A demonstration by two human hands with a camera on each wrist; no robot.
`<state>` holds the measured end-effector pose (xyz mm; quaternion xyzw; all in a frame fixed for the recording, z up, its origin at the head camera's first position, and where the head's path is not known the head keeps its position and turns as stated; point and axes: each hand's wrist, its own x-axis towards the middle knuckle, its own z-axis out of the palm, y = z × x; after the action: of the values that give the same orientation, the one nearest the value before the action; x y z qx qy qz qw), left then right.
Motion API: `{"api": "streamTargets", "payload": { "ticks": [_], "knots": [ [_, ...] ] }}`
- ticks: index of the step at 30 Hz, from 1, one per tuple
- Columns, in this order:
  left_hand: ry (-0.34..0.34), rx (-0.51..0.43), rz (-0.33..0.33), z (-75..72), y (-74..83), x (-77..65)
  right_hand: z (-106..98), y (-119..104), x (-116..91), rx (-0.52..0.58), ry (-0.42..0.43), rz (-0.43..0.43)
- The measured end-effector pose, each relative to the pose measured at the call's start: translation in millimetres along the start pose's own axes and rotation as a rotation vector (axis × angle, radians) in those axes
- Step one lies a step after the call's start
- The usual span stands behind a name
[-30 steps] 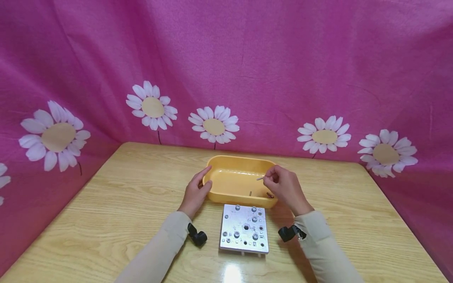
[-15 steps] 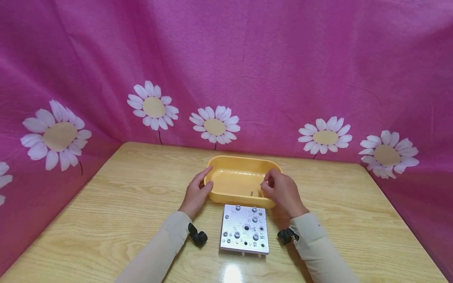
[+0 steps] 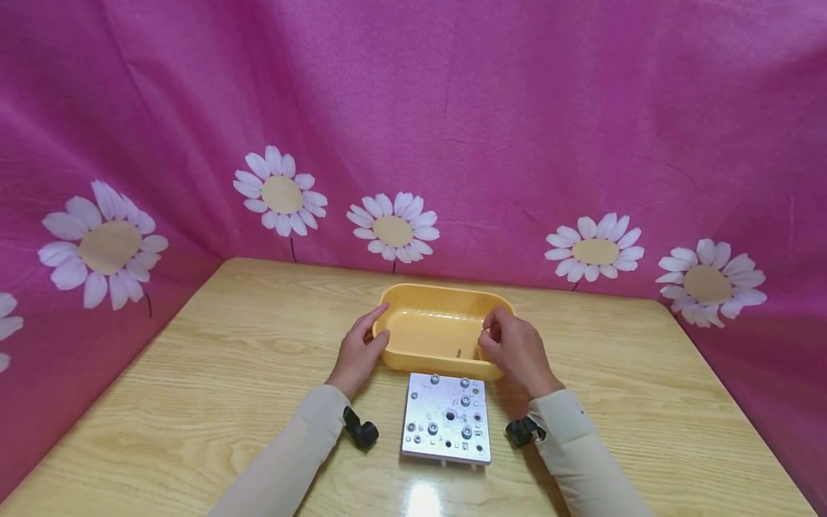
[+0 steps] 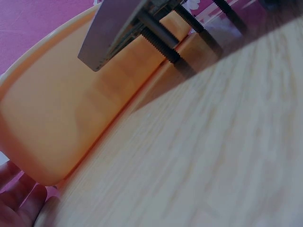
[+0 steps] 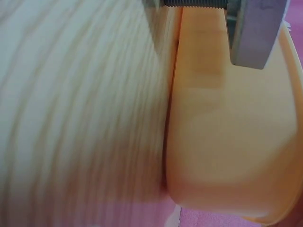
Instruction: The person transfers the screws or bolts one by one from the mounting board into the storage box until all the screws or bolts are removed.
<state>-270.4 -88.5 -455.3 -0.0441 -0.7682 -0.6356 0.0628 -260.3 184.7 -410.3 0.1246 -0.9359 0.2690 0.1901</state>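
Observation:
The yellow tray stands on the table behind a metal plate. My left hand grips its left end, thumb and fingers at the rim; in the left wrist view curled fingers lie by its corner. My right hand reaches over the right end, thumb and index finger pinched together on a small metal pin, mostly hidden by the fingers. Another thin metal pin lies on the tray floor. The tray's right corner is hidden behind the right hand.
The square metal plate, with several socket-head screws and holes, stands in front of the tray on the wooden table. Threaded screw shafts stick out beneath it. A pink curtain with printed daisies hangs behind the table.
My right hand has lowered and shifted slightly left over the tray. The pin in its fingers, plainly seen before, is now mostly hidden, as are the dark pieces in the right corner.

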Motion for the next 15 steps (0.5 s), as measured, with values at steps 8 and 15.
{"api": "streamTargets", "payload": {
  "ticks": [8,15],
  "knots": [
    [-0.008,-0.001,0.01,-0.2,0.2,-0.4,1.1,0.3,0.2,0.0,-0.019,0.021],
    [-0.023,0.007,0.015,-1.4,7.6,-3.6,-0.2,1.2,0.8,0.022,-0.017,0.015]
  ]
}}
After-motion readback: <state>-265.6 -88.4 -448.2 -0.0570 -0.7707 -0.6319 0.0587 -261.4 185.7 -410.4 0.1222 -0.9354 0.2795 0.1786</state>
